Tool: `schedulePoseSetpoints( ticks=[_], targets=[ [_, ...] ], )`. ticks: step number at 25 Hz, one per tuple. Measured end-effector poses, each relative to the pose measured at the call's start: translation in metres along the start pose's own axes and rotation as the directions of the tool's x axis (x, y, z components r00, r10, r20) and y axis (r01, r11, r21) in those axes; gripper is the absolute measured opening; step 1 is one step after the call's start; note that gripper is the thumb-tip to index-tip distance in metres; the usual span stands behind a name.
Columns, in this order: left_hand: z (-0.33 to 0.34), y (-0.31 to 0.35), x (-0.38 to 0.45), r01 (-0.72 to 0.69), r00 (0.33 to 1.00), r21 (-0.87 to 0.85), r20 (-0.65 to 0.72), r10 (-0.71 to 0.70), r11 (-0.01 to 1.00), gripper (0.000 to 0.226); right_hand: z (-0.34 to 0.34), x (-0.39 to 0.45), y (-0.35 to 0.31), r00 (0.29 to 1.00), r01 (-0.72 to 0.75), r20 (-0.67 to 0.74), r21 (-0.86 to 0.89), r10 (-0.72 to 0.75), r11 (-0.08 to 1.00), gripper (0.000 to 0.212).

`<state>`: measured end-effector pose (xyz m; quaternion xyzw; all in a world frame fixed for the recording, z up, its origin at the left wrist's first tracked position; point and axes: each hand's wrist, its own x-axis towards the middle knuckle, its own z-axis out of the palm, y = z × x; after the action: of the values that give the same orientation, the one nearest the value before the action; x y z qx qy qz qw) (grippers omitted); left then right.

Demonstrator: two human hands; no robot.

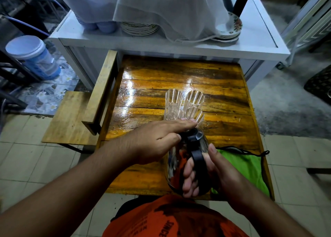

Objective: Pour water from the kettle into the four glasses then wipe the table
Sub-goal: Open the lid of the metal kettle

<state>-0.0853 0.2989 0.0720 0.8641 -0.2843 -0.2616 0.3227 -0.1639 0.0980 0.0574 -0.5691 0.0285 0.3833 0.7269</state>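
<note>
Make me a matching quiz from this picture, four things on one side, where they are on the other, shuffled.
Things:
1. kettle
2. green cloth
3. glasses
4. plates

Places:
A. white shelf, under a sheet
B. middle of the table
C. table's near right corner
D. held by the right hand, left hand on its lid

Pairs: 1-D, 2-C, 3-B, 4-A
</note>
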Motion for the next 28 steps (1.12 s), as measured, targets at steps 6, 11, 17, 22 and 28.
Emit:
schedulePoseSetpoints(
  ticks=[6,11,17,22,28],
  targets=[
    [0.001,0.001,0.0,-0.006,1.0,-0.013,-0.007,0.006,1.0,0.06,-0.001,-0.003,-0.003,1.0,-0.011,0.017,0.011,0.011,1.0,0.09],
    [-0.002,0.005,-0.001,-0.015,1.0,-0.025,-0.019,0.014,1.0,0.06,-0.001,-0.006,-0.008,0.999,-0.011,0.043,0.02,0.01,1.0,0.088],
    [-0.003,0.007,-0.006,-0.018,0.999,-0.008,-0.039,0.018,1.0,0.06,-0.001,-0.009,-0.007,0.999,-0.004,0.041,0.015,0.004,1.0,0.092],
    [0.003,0.004,-0.007,-0.017,0.999,-0.008,-0.035,0.017,1.0,0.061,-0.001,-0.009,-0.001,1.0,-0.005,0.027,-0.016,0.005,1.0,0.089],
    [0.011,0.003,-0.009,-0.028,0.999,-0.001,-0.025,0.028,1.0,0.062,-0.003,-0.009,0.011,0.999,0.03,0.01,-0.018,-0.03,0.999,0.082]
  ],
)
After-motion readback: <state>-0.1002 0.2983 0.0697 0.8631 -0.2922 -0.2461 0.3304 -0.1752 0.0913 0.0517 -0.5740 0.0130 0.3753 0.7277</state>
